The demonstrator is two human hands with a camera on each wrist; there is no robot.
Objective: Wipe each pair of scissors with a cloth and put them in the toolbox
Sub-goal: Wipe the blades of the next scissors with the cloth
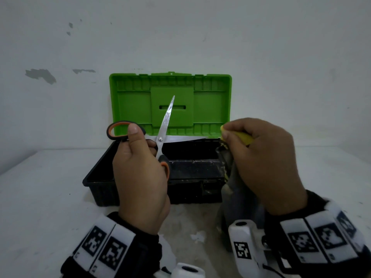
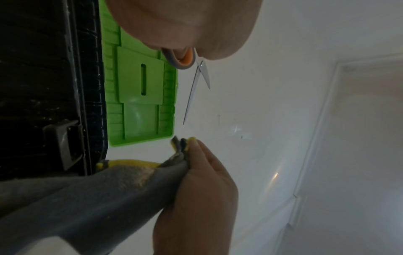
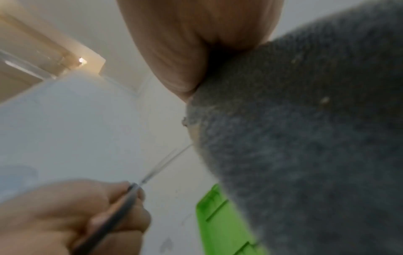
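My left hand (image 1: 140, 167) grips a pair of scissors (image 1: 160, 139) by their orange-and-black handles, above the toolbox. The blades are spread wide: one points up, the other points right toward my right hand (image 1: 265, 163). That hand pinches a grey cloth (image 1: 236, 189) with a yellow edge, which hangs down past the toolbox's right end. The blade tip stops a little short of the cloth. The left wrist view shows the scissors (image 2: 196, 82) above the bunched cloth (image 2: 98, 198). In the right wrist view the cloth (image 3: 305, 138) fills the right side, and the scissors (image 3: 161, 167) are blurred.
The black toolbox (image 1: 192, 171) stands open on a white table (image 1: 44, 187), its green lid (image 1: 210, 97) upright against the wall behind. I see nothing inside the dark box. Bare table lies to the left and right of it.
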